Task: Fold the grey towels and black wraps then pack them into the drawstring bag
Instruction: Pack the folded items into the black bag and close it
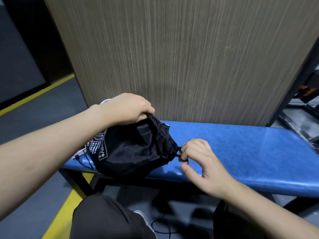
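A black drawstring bag (131, 149) with white print lies on the left end of the blue padded bench (241, 152). My left hand (127, 107) grips the bag's gathered top edge at the far side. At the bag's puckered mouth on the right, my right hand (196, 157) pinches the black drawstring (180, 155) between its fingertips. The mouth is drawn partly together. No grey towels or black wraps show; the bag's inside is hidden.
A tall wood-grain panel (189, 57) stands right behind the bench. A small white fan (105, 101) peeks out behind my left wrist. Thin black cords (82, 157) lie by the bag's left side. Yellow floor stripes (65, 211) run below, and my dark-trousered knees sit near the bench.
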The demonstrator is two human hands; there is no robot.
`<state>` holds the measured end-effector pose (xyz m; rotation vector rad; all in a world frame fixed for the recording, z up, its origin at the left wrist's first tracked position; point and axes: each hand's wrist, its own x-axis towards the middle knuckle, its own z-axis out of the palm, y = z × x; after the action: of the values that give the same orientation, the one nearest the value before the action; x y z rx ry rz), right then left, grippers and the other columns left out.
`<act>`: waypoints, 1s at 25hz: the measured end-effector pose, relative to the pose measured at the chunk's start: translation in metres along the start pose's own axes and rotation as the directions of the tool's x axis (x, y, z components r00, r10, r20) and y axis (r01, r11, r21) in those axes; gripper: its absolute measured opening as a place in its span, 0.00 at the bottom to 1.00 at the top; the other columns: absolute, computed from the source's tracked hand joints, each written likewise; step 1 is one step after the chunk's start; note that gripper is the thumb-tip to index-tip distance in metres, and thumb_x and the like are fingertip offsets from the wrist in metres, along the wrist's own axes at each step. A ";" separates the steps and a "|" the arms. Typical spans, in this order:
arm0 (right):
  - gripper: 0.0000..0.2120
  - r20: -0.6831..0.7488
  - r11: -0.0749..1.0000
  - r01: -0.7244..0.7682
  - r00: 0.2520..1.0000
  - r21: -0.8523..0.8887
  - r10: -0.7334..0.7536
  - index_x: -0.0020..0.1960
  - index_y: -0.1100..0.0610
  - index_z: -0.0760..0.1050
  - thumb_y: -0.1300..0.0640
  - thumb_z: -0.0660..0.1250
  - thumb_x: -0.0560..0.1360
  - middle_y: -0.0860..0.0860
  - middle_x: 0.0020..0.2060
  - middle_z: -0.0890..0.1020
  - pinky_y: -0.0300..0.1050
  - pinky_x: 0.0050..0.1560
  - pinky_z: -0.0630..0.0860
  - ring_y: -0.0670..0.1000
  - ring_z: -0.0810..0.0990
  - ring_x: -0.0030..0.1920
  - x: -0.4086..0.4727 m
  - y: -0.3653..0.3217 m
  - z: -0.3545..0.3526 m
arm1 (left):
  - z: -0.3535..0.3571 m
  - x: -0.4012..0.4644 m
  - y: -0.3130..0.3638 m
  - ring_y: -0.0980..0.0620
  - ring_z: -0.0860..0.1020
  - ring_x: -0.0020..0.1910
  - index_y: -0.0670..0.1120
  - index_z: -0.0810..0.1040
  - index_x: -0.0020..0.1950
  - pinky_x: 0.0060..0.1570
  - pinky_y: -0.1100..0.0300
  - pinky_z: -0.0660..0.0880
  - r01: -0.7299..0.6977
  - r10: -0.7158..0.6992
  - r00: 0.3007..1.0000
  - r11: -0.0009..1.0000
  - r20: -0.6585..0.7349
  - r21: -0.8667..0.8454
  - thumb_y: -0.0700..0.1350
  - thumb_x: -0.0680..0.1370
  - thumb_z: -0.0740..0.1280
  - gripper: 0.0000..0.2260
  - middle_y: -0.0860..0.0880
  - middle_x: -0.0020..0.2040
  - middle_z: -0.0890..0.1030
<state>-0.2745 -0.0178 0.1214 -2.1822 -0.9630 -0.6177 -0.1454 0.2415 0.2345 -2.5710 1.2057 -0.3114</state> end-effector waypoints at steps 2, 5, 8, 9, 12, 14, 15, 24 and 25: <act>0.14 -0.039 0.988 0.041 0.998 -0.150 -0.047 0.37 0.55 0.68 0.54 0.63 0.80 0.47 0.35 0.69 0.47 0.51 0.69 0.52 0.69 0.38 0.007 0.015 -0.007 | -0.008 0.002 -0.007 0.49 0.78 0.55 0.51 0.77 0.51 0.41 0.56 0.73 0.100 -0.096 0.994 0.990 -0.049 0.103 0.49 0.80 0.59 0.08 0.53 0.49 0.81; 0.16 -0.037 0.920 0.109 0.990 -0.376 -0.133 0.34 0.55 0.65 0.57 0.62 0.80 0.51 0.31 0.68 0.47 0.37 0.67 0.54 0.66 0.33 0.016 0.043 -0.024 | -0.012 0.001 -0.018 0.46 0.79 0.51 0.52 0.71 0.44 0.36 0.57 0.67 0.244 -0.228 0.968 0.954 -0.104 0.174 0.51 0.80 0.57 0.07 0.51 0.46 0.81; 0.16 0.000 0.810 0.184 0.975 -0.557 -0.222 0.33 0.56 0.65 0.61 0.62 0.79 0.54 0.29 0.68 0.51 0.32 0.67 0.57 0.67 0.31 0.027 0.070 -0.048 | -0.017 0.005 -0.024 0.44 0.80 0.50 0.53 0.68 0.43 0.35 0.57 0.64 0.336 -0.314 0.939 0.924 -0.142 0.183 0.52 0.81 0.57 0.07 0.49 0.46 0.81; 0.16 0.012 0.766 0.196 0.971 -0.613 -0.239 0.33 0.56 0.65 0.61 0.62 0.78 0.54 0.29 0.68 0.51 0.31 0.67 0.58 0.67 0.30 0.033 0.078 -0.058 | -0.020 0.008 -0.026 0.43 0.80 0.49 0.52 0.71 0.45 0.34 0.57 0.64 0.361 -0.329 0.926 0.914 -0.184 0.186 0.52 0.80 0.57 0.08 0.48 0.46 0.82; 0.15 0.021 0.632 0.194 0.962 -0.750 -0.271 0.32 0.56 0.67 0.60 0.64 0.77 0.55 0.31 0.70 0.52 0.34 0.68 0.59 0.71 0.33 0.057 0.098 -0.096 | -0.041 0.021 -0.028 0.39 0.81 0.47 0.51 0.77 0.48 0.36 0.56 0.66 0.461 -0.399 0.861 0.874 -0.314 0.153 0.52 0.80 0.58 0.10 0.44 0.45 0.82; 0.15 -0.004 0.596 0.149 0.969 -0.789 -0.247 0.33 0.56 0.70 0.57 0.65 0.77 0.54 0.36 0.76 0.52 0.41 0.70 0.59 0.76 0.39 0.069 0.109 -0.118 | -0.051 0.028 -0.024 0.38 0.80 0.47 0.51 0.79 0.48 0.38 0.55 0.66 0.506 -0.453 0.834 0.856 -0.316 0.109 0.51 0.80 0.58 0.11 0.42 0.45 0.82; 0.14 -0.048 0.625 0.098 0.976 -0.774 -0.213 0.33 0.56 0.71 0.55 0.66 0.77 0.52 0.38 0.78 0.52 0.46 0.70 0.58 0.78 0.42 0.070 0.112 -0.124 | -0.052 0.031 -0.020 0.38 0.80 0.47 0.51 0.79 0.48 0.38 0.55 0.66 0.512 -0.464 0.830 0.854 -0.308 0.094 0.51 0.80 0.58 0.11 0.42 0.45 0.81; 0.16 -0.019 0.904 -0.382 0.920 0.191 0.392 0.43 0.56 0.68 0.54 0.75 0.74 0.49 0.42 0.85 0.49 0.59 0.75 0.50 0.83 0.49 0.028 0.087 -0.072 | -0.035 0.033 0.009 0.38 0.80 0.48 0.51 0.77 0.48 0.40 0.53 0.68 0.464 -0.442 0.858 0.885 -0.261 0.027 0.50 0.79 0.57 0.10 0.43 0.45 0.81; 0.16 -0.088 0.904 -0.396 0.907 0.160 0.413 0.42 0.56 0.68 0.51 0.75 0.73 0.48 0.40 0.83 0.51 0.57 0.75 0.50 0.81 0.47 0.029 0.085 -0.067 | -0.036 0.033 0.009 0.38 0.80 0.47 0.51 0.76 0.47 0.40 0.54 0.67 0.459 -0.437 0.862 0.888 -0.258 0.030 0.50 0.79 0.57 0.09 0.43 0.45 0.81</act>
<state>-0.2010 -0.0969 0.1524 -2.1061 -0.4496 -0.4584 -0.1426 0.2043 0.2677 -2.7663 0.6148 -0.7837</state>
